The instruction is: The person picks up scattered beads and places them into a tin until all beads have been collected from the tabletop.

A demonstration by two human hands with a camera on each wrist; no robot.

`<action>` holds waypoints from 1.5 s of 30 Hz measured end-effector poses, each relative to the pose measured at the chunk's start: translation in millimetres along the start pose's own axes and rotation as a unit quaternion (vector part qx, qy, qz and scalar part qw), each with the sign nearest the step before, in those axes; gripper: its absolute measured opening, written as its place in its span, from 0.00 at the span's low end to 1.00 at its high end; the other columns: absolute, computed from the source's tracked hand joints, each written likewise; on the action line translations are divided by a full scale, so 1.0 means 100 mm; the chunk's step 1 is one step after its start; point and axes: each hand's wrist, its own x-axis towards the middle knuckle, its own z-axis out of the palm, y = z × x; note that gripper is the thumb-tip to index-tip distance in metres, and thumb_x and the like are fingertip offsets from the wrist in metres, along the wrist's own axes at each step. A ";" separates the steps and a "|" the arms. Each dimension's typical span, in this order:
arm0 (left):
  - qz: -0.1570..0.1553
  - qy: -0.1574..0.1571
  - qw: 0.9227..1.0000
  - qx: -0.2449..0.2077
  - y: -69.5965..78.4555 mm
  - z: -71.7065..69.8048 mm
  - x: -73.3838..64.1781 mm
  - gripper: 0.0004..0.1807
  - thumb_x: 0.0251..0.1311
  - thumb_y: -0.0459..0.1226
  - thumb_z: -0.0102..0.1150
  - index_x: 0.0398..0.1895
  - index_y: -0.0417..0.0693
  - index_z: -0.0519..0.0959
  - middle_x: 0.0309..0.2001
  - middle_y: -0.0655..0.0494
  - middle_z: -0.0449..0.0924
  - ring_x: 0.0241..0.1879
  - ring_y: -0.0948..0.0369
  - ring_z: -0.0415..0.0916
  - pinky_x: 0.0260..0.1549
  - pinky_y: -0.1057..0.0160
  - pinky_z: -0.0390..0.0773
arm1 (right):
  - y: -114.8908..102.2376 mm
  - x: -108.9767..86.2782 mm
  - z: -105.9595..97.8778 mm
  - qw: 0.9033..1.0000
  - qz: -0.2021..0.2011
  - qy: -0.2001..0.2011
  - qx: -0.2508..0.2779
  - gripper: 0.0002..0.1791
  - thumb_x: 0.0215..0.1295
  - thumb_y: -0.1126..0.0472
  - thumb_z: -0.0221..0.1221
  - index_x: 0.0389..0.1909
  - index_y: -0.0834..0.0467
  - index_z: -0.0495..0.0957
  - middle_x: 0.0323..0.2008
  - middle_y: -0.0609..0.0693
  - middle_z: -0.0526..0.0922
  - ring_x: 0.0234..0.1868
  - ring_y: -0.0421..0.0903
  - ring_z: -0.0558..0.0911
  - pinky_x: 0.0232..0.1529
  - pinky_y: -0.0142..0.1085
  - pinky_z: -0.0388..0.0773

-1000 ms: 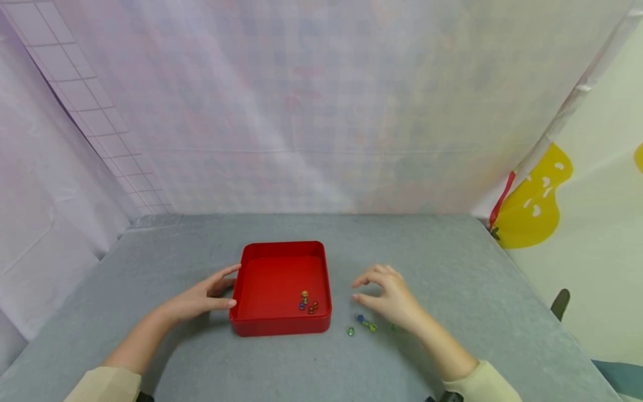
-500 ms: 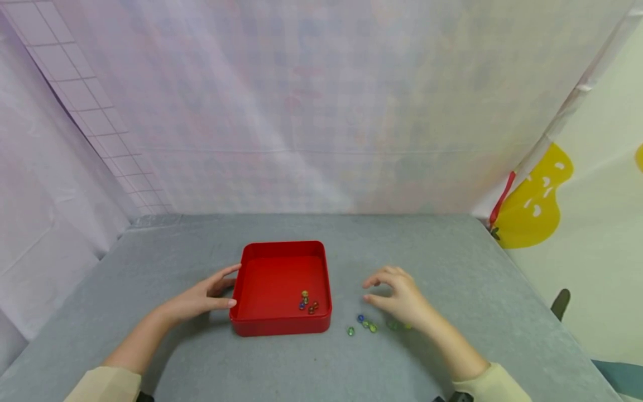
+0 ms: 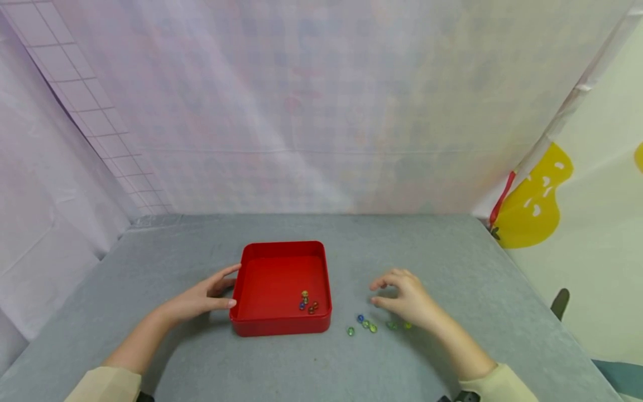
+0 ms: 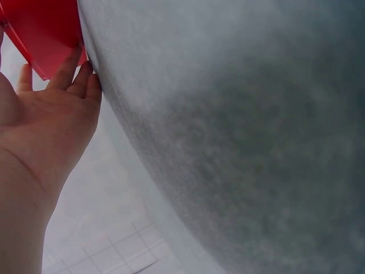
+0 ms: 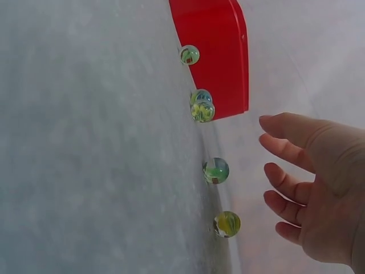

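A square red tray (image 3: 278, 279) stands on the grey table. My left hand (image 3: 198, 298) touches its left side, with thumb and fingers spread; in the left wrist view the fingertips (image 4: 74, 57) meet the red wall. Inside the tray, near its front right, lie several glass marbles (image 3: 305, 301). My right hand (image 3: 404, 296) hovers over the table to the right of the tray, fingers bent loosely with nothing between them. Below it lie several marbles: a blue one (image 3: 360, 318), a green one (image 3: 350, 331), another green one (image 5: 216, 170) and a yellow one (image 5: 227, 224).
The grey cloth-covered table (image 3: 226, 368) stretches out on all sides of the tray. A pale patterned curtain (image 3: 321, 111) hangs behind it. On the right hangs a cream sheet (image 3: 593, 223) with a yellow print.
My right hand has moved to the right, away from the tray, uncovering the green and yellow marbles below its wrist. The left hand, tray and marbles have stayed put.
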 end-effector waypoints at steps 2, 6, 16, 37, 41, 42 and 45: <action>0.001 0.000 1.000 0.000 -0.01 0.00 0.00 0.42 0.66 0.39 0.57 0.77 0.52 0.44 0.72 0.35 0.47 0.71 0.40 0.43 0.60 0.35 0.53 | 0.01 -0.01 -0.01 1.000 0.001 -0.005 -0.002 0.09 0.51 0.60 0.71 0.34 0.52 0.83 0.36 0.41 0.79 0.41 0.45 0.73 0.45 0.46 0.67; -0.001 0.000 1.000 -0.003 -0.02 -0.01 0.01 0.42 0.66 0.39 0.57 0.77 0.52 0.44 0.72 0.35 0.47 0.71 0.40 0.44 0.60 0.35 0.53 | 0.03 -0.01 -0.02 1.000 0.003 -0.008 -0.009 0.09 0.51 0.59 0.71 0.34 0.52 0.83 0.36 0.41 0.79 0.41 0.45 0.73 0.45 0.47 0.66; 0.011 0.006 1.000 0.013 -0.06 -0.01 0.02 0.43 0.65 0.39 0.58 0.76 0.52 0.45 0.72 0.36 0.48 0.70 0.39 0.45 0.59 0.35 0.56 | 0.09 -0.02 0.02 0.999 0.008 -0.023 -0.029 0.08 0.50 0.60 0.71 0.32 0.50 0.83 0.34 0.38 0.79 0.40 0.46 0.74 0.45 0.48 0.65; 0.004 0.002 1.000 0.007 -0.03 -0.01 0.02 0.42 0.65 0.39 0.57 0.76 0.51 0.44 0.71 0.35 0.49 0.70 0.40 0.46 0.60 0.36 0.55 | 0.16 -0.04 0.04 0.997 0.009 -0.033 -0.063 0.10 0.48 0.60 0.72 0.30 0.48 0.82 0.32 0.38 0.78 0.39 0.45 0.74 0.47 0.51 0.63; 0.004 0.002 1.000 0.005 -0.03 -0.01 0.02 0.42 0.65 0.39 0.57 0.76 0.51 0.44 0.71 0.35 0.50 0.70 0.40 0.46 0.60 0.35 0.55 | 0.17 -0.04 0.04 0.997 0.008 -0.036 -0.071 0.10 0.47 0.60 0.72 0.29 0.48 0.82 0.31 0.38 0.77 0.38 0.44 0.73 0.45 0.49 0.64; 0.005 0.002 1.000 0.006 -0.03 -0.01 0.02 0.42 0.65 0.39 0.57 0.76 0.51 0.44 0.71 0.35 0.50 0.70 0.40 0.46 0.60 0.35 0.55 | 0.17 -0.04 0.04 0.997 0.008 -0.038 -0.072 0.10 0.47 0.60 0.72 0.29 0.48 0.82 0.31 0.38 0.77 0.37 0.43 0.73 0.45 0.48 0.64; 0.007 0.002 1.000 0.006 -0.03 -0.01 0.03 0.42 0.65 0.38 0.57 0.76 0.51 0.45 0.71 0.35 0.50 0.70 0.40 0.47 0.60 0.36 0.55 | 0.17 -0.04 0.04 0.996 0.010 -0.043 -0.072 0.09 0.48 0.61 0.72 0.29 0.48 0.82 0.31 0.38 0.77 0.37 0.43 0.72 0.45 0.49 0.63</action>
